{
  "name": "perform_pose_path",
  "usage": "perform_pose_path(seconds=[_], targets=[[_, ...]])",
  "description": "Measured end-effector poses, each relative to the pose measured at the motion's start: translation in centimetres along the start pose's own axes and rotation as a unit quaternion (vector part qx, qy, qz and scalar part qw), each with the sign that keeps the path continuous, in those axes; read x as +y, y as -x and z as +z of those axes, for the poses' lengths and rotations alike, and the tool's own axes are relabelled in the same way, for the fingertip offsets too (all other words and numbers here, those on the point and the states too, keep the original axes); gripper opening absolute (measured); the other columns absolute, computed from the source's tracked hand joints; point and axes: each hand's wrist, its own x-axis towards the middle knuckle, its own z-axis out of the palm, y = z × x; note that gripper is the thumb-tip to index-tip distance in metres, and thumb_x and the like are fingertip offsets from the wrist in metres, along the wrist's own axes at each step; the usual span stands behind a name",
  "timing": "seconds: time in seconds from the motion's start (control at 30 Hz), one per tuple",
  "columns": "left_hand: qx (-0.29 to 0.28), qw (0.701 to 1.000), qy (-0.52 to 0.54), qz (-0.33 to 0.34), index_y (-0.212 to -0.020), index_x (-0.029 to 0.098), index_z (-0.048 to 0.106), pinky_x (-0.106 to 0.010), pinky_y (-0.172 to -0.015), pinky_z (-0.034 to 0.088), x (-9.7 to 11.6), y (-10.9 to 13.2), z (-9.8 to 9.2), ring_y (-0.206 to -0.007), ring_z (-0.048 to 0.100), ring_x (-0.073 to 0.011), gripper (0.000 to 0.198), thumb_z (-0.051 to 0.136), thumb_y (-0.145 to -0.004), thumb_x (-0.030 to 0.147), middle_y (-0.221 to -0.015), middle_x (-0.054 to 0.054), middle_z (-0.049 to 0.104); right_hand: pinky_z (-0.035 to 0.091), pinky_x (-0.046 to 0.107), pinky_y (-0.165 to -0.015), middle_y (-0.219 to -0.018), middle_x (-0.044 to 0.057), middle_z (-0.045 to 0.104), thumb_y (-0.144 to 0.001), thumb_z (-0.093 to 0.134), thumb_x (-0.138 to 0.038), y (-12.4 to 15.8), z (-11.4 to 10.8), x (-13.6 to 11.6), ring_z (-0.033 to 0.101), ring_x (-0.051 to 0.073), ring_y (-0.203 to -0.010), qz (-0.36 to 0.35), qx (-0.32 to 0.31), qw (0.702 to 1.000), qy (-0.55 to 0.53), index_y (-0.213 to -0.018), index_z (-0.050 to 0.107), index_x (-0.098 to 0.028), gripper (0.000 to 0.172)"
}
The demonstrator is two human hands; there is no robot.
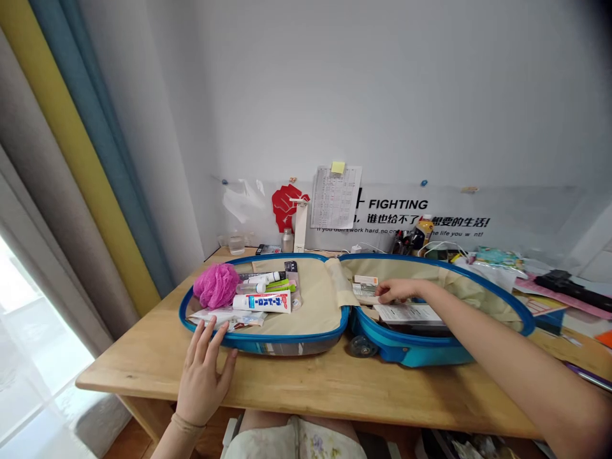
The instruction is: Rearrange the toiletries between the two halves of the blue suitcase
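A blue-rimmed suitcase (310,336) lies open on the wooden table. Its left half holds a pink mesh sponge (216,285), a toothpaste tube (262,302), small clear bottles (250,289) and a green item (281,285). My left hand (206,363) is open, fingers spread, at the front left rim, holding nothing. Over the right half, my right hand (398,290) has its fingers bent together beside a small clear bottle (366,289) and a small box (366,280); whether it grips anything is hidden. A flat white box (407,313) lies just in front of that hand.
The wooden table (138,357) stands against a wall with a printed banner (396,204). Behind the suitcase are a metal bottle (287,241), a cup (236,245) and pens (402,243). A black object (568,287) and papers lie at the right.
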Motion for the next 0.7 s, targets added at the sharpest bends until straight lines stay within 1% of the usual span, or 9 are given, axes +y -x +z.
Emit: perform_pose_path(seconds=[0.17,0.3,0.4,0.5,0.57,0.6,0.67,0.7], targets=[[-0.001,1.000,-0.005,0.003,-0.155,0.031,0.022,-0.049,-0.119,0.031,-0.1,0.0,0.0,-0.149,0.024,-0.0289,0.068,0.052,-0.094,0.026,-0.159,-0.006,0.032,0.034,0.026,-0.053,-0.071,0.000,0.051,-0.046,0.076,-0.064,-0.2,0.3,-0.1,0.048,0.016,-0.067,-0.010,-0.015,1.000,-0.005,-0.079,0.058,-0.021,0.057],[0.000,1.000,-0.006,0.003,-0.154,0.031,0.022,-0.050,-0.119,0.031,-0.1,0.1,0.1,-0.149,0.024,-0.0293,0.068,0.052,-0.094,0.026,-0.159,-0.006,0.032,0.033,0.026,-0.052,-0.065,-0.001,0.048,-0.045,0.075,-0.066,-0.1,0.5,-0.2,0.047,0.015,-0.063,-0.009,0.001,1.000,-0.014,-0.071,0.056,-0.020,0.055],[-0.003,1.000,-0.006,-0.002,-0.154,0.031,0.022,-0.052,-0.118,0.033,-0.1,0.2,0.1,-0.149,0.026,-0.0308,0.068,0.052,-0.093,0.027,-0.159,-0.007,0.033,0.036,0.027,-0.054,-0.068,0.002,0.054,-0.049,0.073,-0.068,1.0,0.0,0.0,0.052,0.016,-0.065,-0.009,0.035,0.999,-0.031,-0.076,0.058,-0.020,0.057],[-0.005,1.000,-0.007,-0.006,-0.154,0.032,0.023,-0.053,-0.117,0.034,-0.1,0.2,0.2,-0.148,0.027,-0.0317,0.068,0.052,-0.093,0.028,-0.158,-0.008,0.034,0.043,0.029,-0.059,-0.078,0.008,0.061,-0.058,0.065,-0.075,2.8,-1.5,-0.1,0.057,0.019,-0.071,-0.024,0.094,0.994,-0.053,-0.086,0.060,-0.019,0.062],[-0.005,1.000,-0.009,-0.006,-0.154,0.031,0.023,-0.054,-0.117,0.034,-0.1,0.2,0.2,-0.148,0.026,-0.0316,0.067,0.052,-0.093,0.027,-0.158,-0.008,0.034,0.046,0.030,-0.063,-0.087,0.011,0.063,-0.067,0.054,-0.079,3.9,-2.5,-0.9,0.058,0.020,-0.075,-0.043,0.141,0.987,-0.061,-0.095,0.061,-0.018,0.067],[-0.005,1.000,-0.010,-0.005,-0.154,0.031,0.023,-0.054,-0.117,0.035,-0.1,0.2,0.2,-0.148,0.026,-0.0314,0.067,0.052,-0.093,0.027,-0.158,-0.009,0.035,0.047,0.031,-0.065,-0.091,0.013,0.064,-0.074,0.047,-0.078,4.2,-2.8,-1.8,0.058,0.021,-0.076,-0.056,0.162,0.983,-0.062,-0.101,0.060,-0.017,0.069],[-0.006,1.000,-0.009,-0.005,-0.154,0.031,0.024,-0.053,-0.116,0.035,-0.1,0.2,0.2,-0.148,0.027,-0.0312,0.067,0.052,-0.093,0.027,-0.157,-0.009,0.035,0.047,0.031,-0.066,-0.097,0.014,0.064,-0.086,0.032,-0.072,4.5,-2.7,-4.6,0.058,0.020,-0.077,-0.088,0.188,0.977,-0.058,-0.115,0.057,-0.015,0.069],[-0.006,1.000,-0.009,-0.005,-0.154,0.031,0.024,-0.053,-0.116,0.036,-0.1,0.2,0.1,-0.148,0.027,-0.0313,0.067,0.052,-0.093,0.027,-0.157,-0.009,0.036,0.047,0.030,-0.066,-0.099,0.014,0.065,-0.091,0.027,-0.067,4.4,-2.3,-6.4,0.058,0.019,-0.076,-0.107,0.191,0.974,-0.052,-0.120,0.055,-0.015,0.066]])
